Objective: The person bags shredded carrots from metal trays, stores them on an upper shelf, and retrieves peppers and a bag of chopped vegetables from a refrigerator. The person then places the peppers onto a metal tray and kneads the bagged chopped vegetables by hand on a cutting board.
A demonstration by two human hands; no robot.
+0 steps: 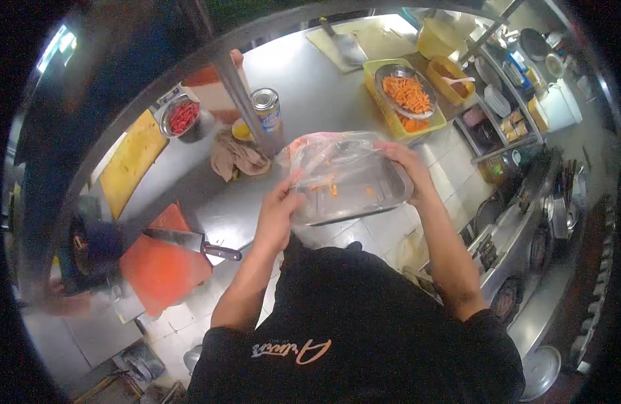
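A rectangular metal tray (344, 202) is held up in front of my body, with a few orange bits inside it. Clear plastic wrap (324, 158) lies bunched over its far side. My left hand (281, 202) is closed on the tray's left edge and the wrap. At the right rim, my right hand (401, 161) grips the far corner along with the plastic. Beyond the tray, a yellow basket (440, 128) holds a bowl of orange strips (408, 94).
A knife (183, 239) lies on a red cutting board (166, 269) at the left. Near the post stand a can (265, 108), a crumpled cloth (235, 156) and a container of red pieces (183, 118). Stove burners (509, 296) line the right side.
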